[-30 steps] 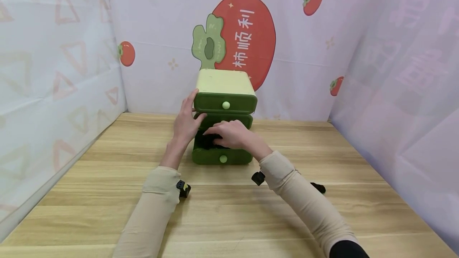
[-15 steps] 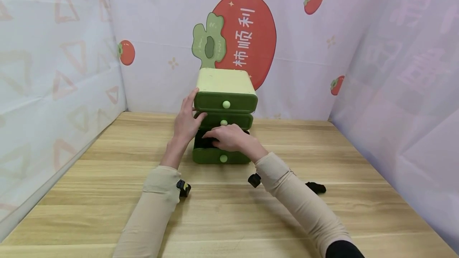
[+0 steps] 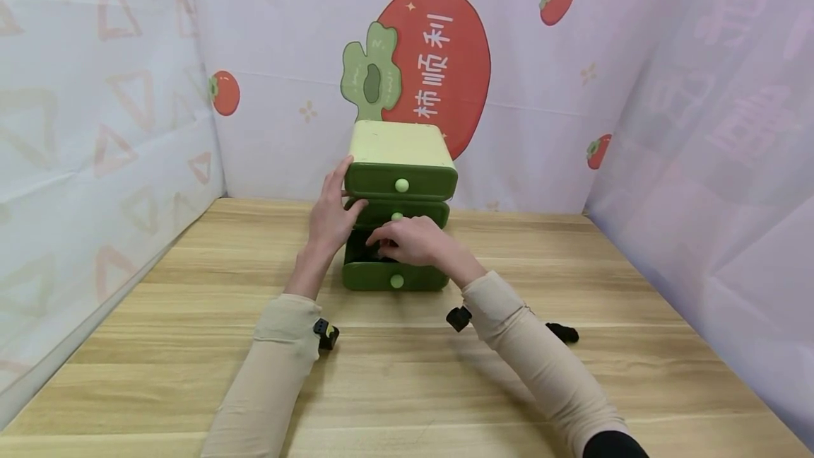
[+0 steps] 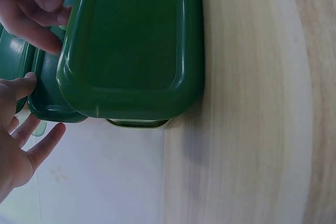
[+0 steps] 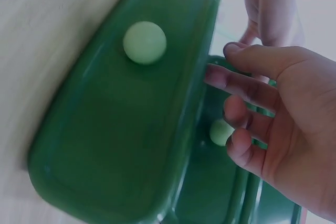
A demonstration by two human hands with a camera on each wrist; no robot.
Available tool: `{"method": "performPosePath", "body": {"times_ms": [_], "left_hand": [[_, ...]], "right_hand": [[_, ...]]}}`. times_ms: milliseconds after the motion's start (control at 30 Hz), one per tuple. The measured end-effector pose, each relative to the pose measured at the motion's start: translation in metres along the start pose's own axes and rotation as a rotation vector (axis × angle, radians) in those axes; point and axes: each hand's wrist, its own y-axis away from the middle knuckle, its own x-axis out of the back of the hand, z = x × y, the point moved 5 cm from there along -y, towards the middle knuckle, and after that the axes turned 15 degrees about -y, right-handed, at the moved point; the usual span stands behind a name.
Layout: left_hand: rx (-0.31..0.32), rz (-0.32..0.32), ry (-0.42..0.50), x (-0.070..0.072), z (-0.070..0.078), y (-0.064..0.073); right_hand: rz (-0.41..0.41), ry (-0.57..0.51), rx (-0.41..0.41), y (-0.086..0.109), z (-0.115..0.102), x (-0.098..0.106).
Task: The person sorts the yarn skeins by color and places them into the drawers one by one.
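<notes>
A small desk cabinet [image 3: 400, 145] with a cream top and green drawers stands at the table's back. Its bottom drawer [image 3: 365, 278] is pulled out. My left hand [image 3: 328, 223] steadies the cabinet's left side, with fingers spread and the thumb at the middle drawer [image 3: 422, 215]. Over the bottom drawer, my right hand [image 3: 415, 239] reaches down with loosely bent fingers. In the right wrist view the right hand [image 5: 294, 114] shows nothing between its fingers, beside the drawer front [image 5: 121, 124]. The drawer's inside is dark, and the right hand partly hides it.
A small black item [image 3: 563, 333], soft-looking, lies on the wooden table [image 3: 394, 387] beyond my right forearm. Printed cloth walls [image 3: 273, 34] close in the back and both sides. The top drawer [image 3: 372, 181] is shut.
My right hand shifts slightly left, then back right and a little up, over the bottom drawer. Less black shows inside the drawer now. My left hand stays in place.
</notes>
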Motion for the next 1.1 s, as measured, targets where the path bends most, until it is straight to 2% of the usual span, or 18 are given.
{"method": "performPosePath", "body": {"times_ms": [600, 1100], "left_hand": [[0.006, 0.013, 0.0, -0.002, 0.0, -0.001], [0.009, 0.011, 0.007, -0.002, 0.001, -0.001]], "right_hand": [[0.028, -0.086, 0.027, 0.04, 0.018, 0.014], [0.071, -0.023, -0.014, 0.076, 0.033, 0.025]]}}
